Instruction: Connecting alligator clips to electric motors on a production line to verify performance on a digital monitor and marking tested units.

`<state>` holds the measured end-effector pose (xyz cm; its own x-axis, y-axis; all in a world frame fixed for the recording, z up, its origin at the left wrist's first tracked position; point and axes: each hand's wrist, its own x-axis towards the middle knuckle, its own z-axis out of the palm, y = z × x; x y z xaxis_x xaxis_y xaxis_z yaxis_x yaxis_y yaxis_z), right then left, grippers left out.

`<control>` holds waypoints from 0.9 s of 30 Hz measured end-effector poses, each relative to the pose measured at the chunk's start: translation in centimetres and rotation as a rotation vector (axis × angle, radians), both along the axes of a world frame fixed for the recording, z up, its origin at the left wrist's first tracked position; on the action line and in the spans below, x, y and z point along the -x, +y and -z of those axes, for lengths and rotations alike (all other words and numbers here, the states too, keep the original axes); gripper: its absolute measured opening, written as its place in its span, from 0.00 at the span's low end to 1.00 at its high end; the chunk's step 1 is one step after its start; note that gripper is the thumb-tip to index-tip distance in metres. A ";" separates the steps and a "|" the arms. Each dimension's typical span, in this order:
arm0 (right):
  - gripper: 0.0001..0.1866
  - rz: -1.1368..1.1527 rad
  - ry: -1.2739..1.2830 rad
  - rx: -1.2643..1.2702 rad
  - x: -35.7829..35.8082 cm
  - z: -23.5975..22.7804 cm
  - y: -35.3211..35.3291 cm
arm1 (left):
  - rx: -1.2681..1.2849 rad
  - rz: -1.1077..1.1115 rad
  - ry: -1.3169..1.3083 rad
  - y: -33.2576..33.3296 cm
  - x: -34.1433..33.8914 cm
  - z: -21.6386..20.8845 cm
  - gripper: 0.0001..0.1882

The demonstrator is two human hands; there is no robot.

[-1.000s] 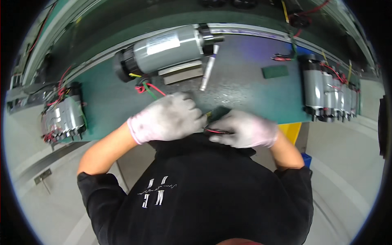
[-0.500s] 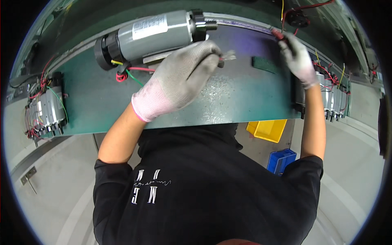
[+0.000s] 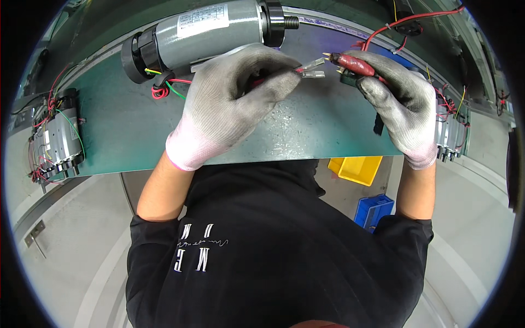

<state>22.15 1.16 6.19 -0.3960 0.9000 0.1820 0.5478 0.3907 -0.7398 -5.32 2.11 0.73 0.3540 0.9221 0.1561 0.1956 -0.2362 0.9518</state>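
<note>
My gloved left hand pinches the motor's red wires, whose ends carry clear-sleeved wire terminals pointing right. Those wires lead back to a grey cylindrical motor with black ends and a threaded shaft, lying across the far side of the bench. My right hand, also gloved, grips a red-sleeved test clip between thumb and fingers. Its brass-coloured tips face the terminals, close to them; whether they touch is hard to see. A second, darker lead is partly hidden under the fingers.
A red cable runs along the far right. Motors with loose wires stand at the left and right of the green bench top. Below its near edge sit a yellow bin and a blue bin.
My right hand has come nearer and leftward, bringing the red clip from the bench's far edge up to the terminals. My left hand still holds the wires, shifted slightly.
</note>
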 end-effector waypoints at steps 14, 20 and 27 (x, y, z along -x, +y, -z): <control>0.21 -0.108 -0.030 -0.114 1.2 0.2 0.8 | 0.127 -0.094 -0.207 -0.8 1.0 0.3 0.14; 0.21 -0.146 -0.101 -0.191 1.6 0.4 1.5 | 0.151 -0.097 -0.217 -0.7 1.3 0.3 0.15; 0.21 -0.204 -0.096 -0.205 1.0 0.9 2.1 | 0.292 -0.075 -0.251 -0.9 1.5 0.1 0.15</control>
<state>21.11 3.27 5.26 -0.5894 0.7481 0.3049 0.5060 0.6361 -0.5825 -6.82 1.23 0.63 0.2681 0.9624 -0.0435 -0.0455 0.0578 0.9973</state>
